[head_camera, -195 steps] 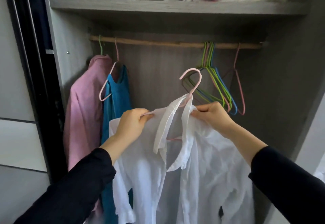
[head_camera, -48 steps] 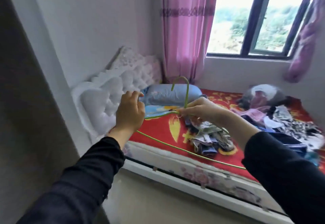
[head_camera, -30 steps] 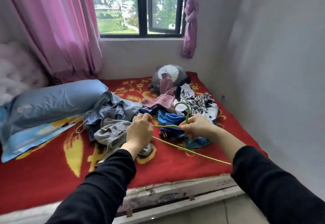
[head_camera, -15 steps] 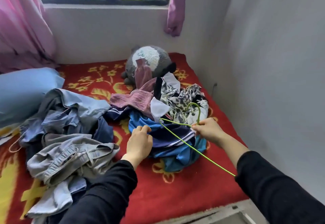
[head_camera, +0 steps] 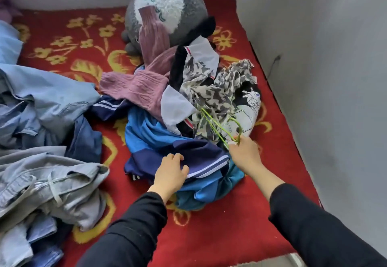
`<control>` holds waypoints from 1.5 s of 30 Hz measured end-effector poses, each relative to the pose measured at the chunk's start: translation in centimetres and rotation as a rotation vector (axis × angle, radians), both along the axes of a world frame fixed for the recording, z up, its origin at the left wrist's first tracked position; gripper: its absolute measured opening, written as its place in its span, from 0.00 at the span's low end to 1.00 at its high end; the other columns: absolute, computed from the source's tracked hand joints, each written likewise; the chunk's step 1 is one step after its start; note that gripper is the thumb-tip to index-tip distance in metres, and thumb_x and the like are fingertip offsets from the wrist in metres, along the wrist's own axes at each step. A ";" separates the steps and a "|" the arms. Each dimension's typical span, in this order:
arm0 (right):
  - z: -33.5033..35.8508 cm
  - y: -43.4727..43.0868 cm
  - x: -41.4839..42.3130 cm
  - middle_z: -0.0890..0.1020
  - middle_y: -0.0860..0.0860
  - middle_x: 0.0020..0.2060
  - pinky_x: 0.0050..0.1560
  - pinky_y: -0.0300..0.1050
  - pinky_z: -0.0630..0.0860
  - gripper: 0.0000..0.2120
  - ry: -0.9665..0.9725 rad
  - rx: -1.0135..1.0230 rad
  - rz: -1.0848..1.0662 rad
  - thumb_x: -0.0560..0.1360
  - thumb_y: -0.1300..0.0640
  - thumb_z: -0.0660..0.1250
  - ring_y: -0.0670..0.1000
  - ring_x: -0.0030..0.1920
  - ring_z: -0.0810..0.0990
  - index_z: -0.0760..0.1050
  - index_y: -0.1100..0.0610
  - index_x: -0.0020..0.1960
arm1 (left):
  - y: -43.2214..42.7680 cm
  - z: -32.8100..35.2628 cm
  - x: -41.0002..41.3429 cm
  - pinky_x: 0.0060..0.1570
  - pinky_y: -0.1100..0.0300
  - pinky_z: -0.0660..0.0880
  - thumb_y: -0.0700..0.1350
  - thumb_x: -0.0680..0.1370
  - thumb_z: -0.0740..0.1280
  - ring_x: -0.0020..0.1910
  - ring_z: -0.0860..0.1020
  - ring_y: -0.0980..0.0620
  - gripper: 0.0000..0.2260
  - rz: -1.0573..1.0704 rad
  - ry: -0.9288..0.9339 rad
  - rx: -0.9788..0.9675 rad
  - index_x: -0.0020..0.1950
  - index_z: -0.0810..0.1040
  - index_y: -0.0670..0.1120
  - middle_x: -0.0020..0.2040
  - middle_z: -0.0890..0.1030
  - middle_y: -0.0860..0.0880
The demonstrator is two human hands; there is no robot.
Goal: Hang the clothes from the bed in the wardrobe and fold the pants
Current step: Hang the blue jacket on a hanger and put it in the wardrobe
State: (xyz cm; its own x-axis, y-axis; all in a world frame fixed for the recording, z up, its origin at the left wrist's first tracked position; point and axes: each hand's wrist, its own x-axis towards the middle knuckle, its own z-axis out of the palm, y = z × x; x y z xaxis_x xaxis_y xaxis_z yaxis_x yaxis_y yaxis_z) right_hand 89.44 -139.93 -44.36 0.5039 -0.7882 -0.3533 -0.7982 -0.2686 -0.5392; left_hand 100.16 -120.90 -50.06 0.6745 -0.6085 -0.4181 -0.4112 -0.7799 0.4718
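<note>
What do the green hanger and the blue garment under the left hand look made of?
The green hanger: slim bent rod, probably plastic-coated wire, matte. The blue garment: smooth, slight sheen, white stripes; likely synthetic sportswear knit.

We are looking at soft, even daylight, with faint shadows lying under the clothes (head_camera: 167, 139). The hanger (head_camera: 215, 128) is blurring slightly, and the wall (head_camera: 335, 78) at the right is bowing near the edge.

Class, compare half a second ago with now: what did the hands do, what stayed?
The left hand came down and grips the navy jacket. The right hand lowered the green hanger onto the patterned clothes, still pinching it. Jeans and plush toy unmoved.
</note>
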 end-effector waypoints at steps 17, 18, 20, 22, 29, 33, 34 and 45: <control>-7.8 2.0 -1.3 0.82 0.54 0.51 0.45 0.38 0.67 0.17 -0.017 0.317 0.042 0.74 0.59 0.70 0.53 0.52 0.78 0.77 0.57 0.62 | -2.2 0.9 3.6 0.35 0.58 0.61 0.41 0.80 0.61 0.29 0.65 0.56 0.18 0.047 0.679 -0.219 0.30 0.71 0.50 0.28 0.69 0.55; -7.1 2.2 -0.7 0.82 0.55 0.45 0.40 0.39 0.67 0.10 -0.032 0.334 -0.007 0.76 0.58 0.68 0.53 0.47 0.78 0.80 0.59 0.56 | -2.1 2.4 4.3 0.34 0.59 0.62 0.42 0.80 0.62 0.29 0.65 0.56 0.18 0.060 0.699 -0.233 0.29 0.72 0.51 0.28 0.70 0.55; -4.7 2.6 0.7 0.73 0.56 0.32 0.30 0.42 0.62 0.10 -0.097 0.432 -0.125 0.77 0.57 0.65 0.52 0.33 0.70 0.77 0.62 0.41 | -1.9 5.4 5.5 0.36 0.59 0.63 0.44 0.79 0.63 0.32 0.67 0.54 0.14 0.062 0.649 -0.248 0.33 0.73 0.49 0.32 0.71 0.51; -1.5 2.7 2.1 0.65 0.53 0.26 0.26 0.39 0.57 0.14 -0.170 0.550 -0.205 0.77 0.59 0.63 0.49 0.25 0.63 0.68 0.57 0.33 | -1.5 8.7 6.5 0.35 0.59 0.63 0.44 0.78 0.64 0.31 0.67 0.54 0.13 0.104 0.582 -0.298 0.33 0.72 0.47 0.31 0.71 0.51; 17.0 3.8 6.4 0.59 0.47 0.22 0.24 0.37 0.51 0.13 -0.366 0.603 0.151 0.79 0.57 0.59 0.45 0.21 0.57 0.65 0.53 0.36 | 1.7 22.5 9.8 0.39 0.57 0.66 0.53 0.69 0.71 0.36 0.71 0.52 0.14 0.316 0.428 -0.710 0.40 0.77 0.42 0.36 0.73 0.46; 25.6 6.6 7.7 0.58 0.49 0.24 0.22 0.36 0.52 0.16 -0.474 0.510 0.328 0.80 0.60 0.59 0.45 0.22 0.56 0.61 0.53 0.34 | 4.2 28.3 11.3 0.31 0.58 0.61 0.52 0.75 0.69 0.27 0.65 0.57 0.18 0.305 0.079 -0.789 0.30 0.68 0.46 0.26 0.67 0.55; 27.2 7.2 8.1 0.57 0.49 0.24 0.23 0.37 0.52 0.17 -0.493 0.489 0.338 0.80 0.61 0.59 0.45 0.22 0.56 0.60 0.53 0.34 | 4.9 29.4 11.5 0.31 0.58 0.62 0.52 0.76 0.68 0.28 0.66 0.56 0.17 0.290 -0.005 -0.783 0.31 0.69 0.46 0.26 0.68 0.55; 39.8 12.0 11.2 0.60 0.47 0.24 0.20 0.35 0.51 0.17 -0.761 0.408 0.354 0.80 0.60 0.57 0.44 0.20 0.58 0.58 0.51 0.34 | 8.7 31.7 4.9 0.31 0.60 0.68 0.61 0.69 0.64 0.30 0.73 0.56 0.16 0.159 -0.484 -0.746 0.33 0.72 0.50 0.28 0.75 0.54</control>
State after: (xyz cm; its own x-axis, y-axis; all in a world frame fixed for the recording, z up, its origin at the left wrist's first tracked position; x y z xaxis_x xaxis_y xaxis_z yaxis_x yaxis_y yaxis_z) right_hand 100.67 -127.98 -4.56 0.9007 -0.4321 -0.0444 -0.0986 -0.1038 -0.9897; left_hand 105.09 -112.20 -18.32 0.7732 -0.4927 0.3992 -0.6098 -0.4050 0.6813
